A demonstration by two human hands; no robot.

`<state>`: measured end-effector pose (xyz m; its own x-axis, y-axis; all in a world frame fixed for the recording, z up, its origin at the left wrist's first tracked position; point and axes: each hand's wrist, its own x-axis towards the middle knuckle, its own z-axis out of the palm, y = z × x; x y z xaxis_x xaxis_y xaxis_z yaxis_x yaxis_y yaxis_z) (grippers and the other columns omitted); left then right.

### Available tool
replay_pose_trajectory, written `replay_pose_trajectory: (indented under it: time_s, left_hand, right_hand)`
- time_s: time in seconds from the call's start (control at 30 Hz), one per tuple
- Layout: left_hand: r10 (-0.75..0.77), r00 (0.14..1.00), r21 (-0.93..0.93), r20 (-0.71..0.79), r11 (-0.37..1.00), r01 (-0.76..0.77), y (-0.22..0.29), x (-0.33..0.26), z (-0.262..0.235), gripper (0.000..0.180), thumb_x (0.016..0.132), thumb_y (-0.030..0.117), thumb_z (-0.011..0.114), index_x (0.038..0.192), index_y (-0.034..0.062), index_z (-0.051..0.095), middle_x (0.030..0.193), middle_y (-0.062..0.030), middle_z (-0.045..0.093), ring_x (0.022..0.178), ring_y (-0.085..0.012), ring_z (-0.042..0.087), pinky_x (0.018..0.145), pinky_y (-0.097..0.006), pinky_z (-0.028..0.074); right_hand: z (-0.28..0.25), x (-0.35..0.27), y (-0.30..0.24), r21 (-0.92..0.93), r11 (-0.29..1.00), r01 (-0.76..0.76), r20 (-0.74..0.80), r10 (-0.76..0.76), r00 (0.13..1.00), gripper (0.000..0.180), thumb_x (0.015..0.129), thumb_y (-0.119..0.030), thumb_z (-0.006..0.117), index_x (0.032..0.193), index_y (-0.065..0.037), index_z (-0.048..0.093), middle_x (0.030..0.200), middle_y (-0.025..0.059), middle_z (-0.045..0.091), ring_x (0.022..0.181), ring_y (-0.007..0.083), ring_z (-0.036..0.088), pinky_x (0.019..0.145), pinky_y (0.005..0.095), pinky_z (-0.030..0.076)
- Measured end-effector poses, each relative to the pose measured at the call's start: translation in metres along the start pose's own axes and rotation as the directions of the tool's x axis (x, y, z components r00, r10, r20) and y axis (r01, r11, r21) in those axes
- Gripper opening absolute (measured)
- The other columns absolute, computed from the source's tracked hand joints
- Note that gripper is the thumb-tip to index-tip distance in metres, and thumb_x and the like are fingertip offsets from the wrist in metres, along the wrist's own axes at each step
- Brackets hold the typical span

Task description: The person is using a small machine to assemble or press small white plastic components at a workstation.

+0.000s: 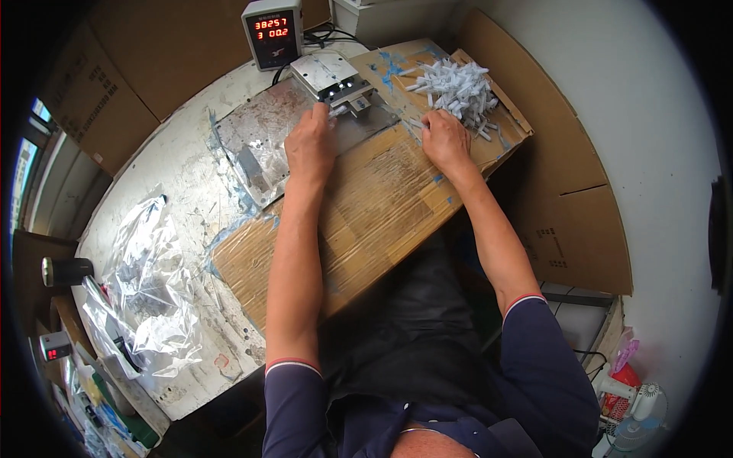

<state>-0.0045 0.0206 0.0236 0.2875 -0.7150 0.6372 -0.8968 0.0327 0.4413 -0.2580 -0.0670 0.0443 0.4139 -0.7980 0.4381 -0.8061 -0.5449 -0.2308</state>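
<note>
— Where was the person's left hand (309, 143)?

— It lay on the grey metal plate (259, 145), its fingers (321, 114) reaching up to the small metal fixture (340, 82). They seemed closed around a small white piece right at the fixture's front, though the piece was too tiny and too hidden to be certain.

— And the right hand (445, 137)?

— It rested on the cardboard sheet (366, 206) at the near edge of the heap of small white plastic parts (456, 88). Its fingers were curled down onto the lowest parts of the heap; whether they actually gripped one could not be told.

— What stood around them?

— A digital counter with red digits (272, 32) stood just behind the fixture. The cardboard covered much of the worn white tabletop (175, 183), and crumpled clear plastic bags (145, 290) lay well off to the person's left. Cardboard panels (565, 191) leaned against the wall on the right.
</note>
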Motion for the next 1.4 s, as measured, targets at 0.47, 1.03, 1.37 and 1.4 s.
replay_pose_trajectory:
  time_s: [0.47,1.03,1.37,1.4]
  left_hand:
    - [-0.176,0.98,-0.138,-0.097,0.977,0.162,-0.002,0.001,-0.004,0.01,0.095,0.015,0.064,0.099,0.0065,0.06,0.086,-0.0172,0.068,0.08,-0.04,0.067,0.065,-0.048,0.052]
    - [-0.457,0.816,-0.731,0.353,0.41,0.546,-0.029,0.009,-0.028,0.01,0.089,0.01,0.079,0.093,0.0067,0.069,0.065,0.0054,0.056,0.048,-0.0029,0.039,0.042,-0.023,0.029]
    - [-0.144,0.851,-0.653,0.505,0.581,0.486,-0.015,0.006,-0.023,0.012,0.089,0.004,0.076,0.101,0.0044,0.077,0.089,0.0025,0.072,0.082,-0.0058,0.061,0.074,-0.023,0.05]
    - [-0.138,0.85,-0.655,0.509,0.579,0.486,-0.009,0.005,-0.019,0.012,0.089,0.004,0.076,0.101,0.0044,0.077,0.089,0.0025,0.072,0.082,-0.0058,0.061,0.074,-0.023,0.05]
  right_hand:
    - [-0.001,-0.008,-0.014,0.318,0.942,-0.104,0.095,0.077,0.993,0.017,0.082,-0.013,0.076,0.094,-0.004,0.067,0.089,0.0147,0.069,0.087,0.0365,0.068,0.075,0.0444,0.054]
    - [0.002,-0.017,-0.032,0.126,0.991,-0.051,0.019,0.049,0.999,0.012,0.083,-0.014,0.074,0.082,-0.005,0.066,0.086,0.0144,0.07,0.083,0.0382,0.068,0.074,0.0473,0.053]
    - [0.007,-0.004,-0.061,0.533,0.822,-0.202,-0.058,0.274,0.96,0.017,0.088,-0.016,0.073,0.082,-0.002,0.068,0.075,0.0109,0.071,0.066,0.0234,0.068,0.063,0.0366,0.053]
    - [0.011,0.001,-0.065,0.674,0.697,-0.245,0.036,0.3,0.953,0.018,0.09,-0.016,0.073,0.083,0.0,0.068,0.074,0.0079,0.07,0.065,0.0178,0.066,0.062,0.0331,0.052]
